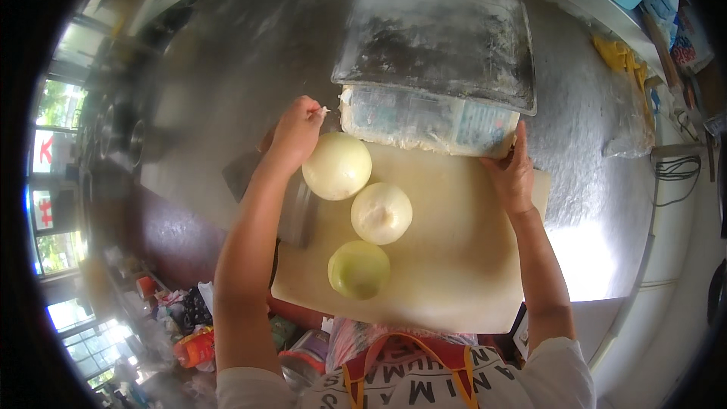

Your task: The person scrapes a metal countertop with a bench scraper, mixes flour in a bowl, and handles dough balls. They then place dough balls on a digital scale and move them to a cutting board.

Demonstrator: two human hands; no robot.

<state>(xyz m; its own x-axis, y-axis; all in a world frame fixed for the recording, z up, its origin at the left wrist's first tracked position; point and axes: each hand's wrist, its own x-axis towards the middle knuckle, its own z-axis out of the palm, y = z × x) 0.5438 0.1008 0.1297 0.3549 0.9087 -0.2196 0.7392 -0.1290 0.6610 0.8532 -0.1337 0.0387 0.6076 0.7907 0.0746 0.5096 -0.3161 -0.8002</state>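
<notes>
Three round, pale, peeled onions stand in a slanting line on a cutting board (448, 238): a far onion (337, 166), a middle onion (381, 213) and a greener near onion (359, 270). My left hand (298, 128) is just beyond the far onion, its fingertips pinching a small pale scrap (325, 110). At the board's far edge lies a clear plastic container (414, 119) with crusted pale edges. My right hand (513, 173) grips its near right corner, thumb in front and index finger along the side. Under my left forearm is a blurred grey flat thing I cannot identify.
A dark, white-smeared tray (437, 48) overlaps the container's far part. The metal worktop (596, 182) extends around the board. Right, there are a yellow plastic bag (619, 59) and a coiled cable (677, 173). Lower left, an orange packet (194, 347) lies among bags.
</notes>
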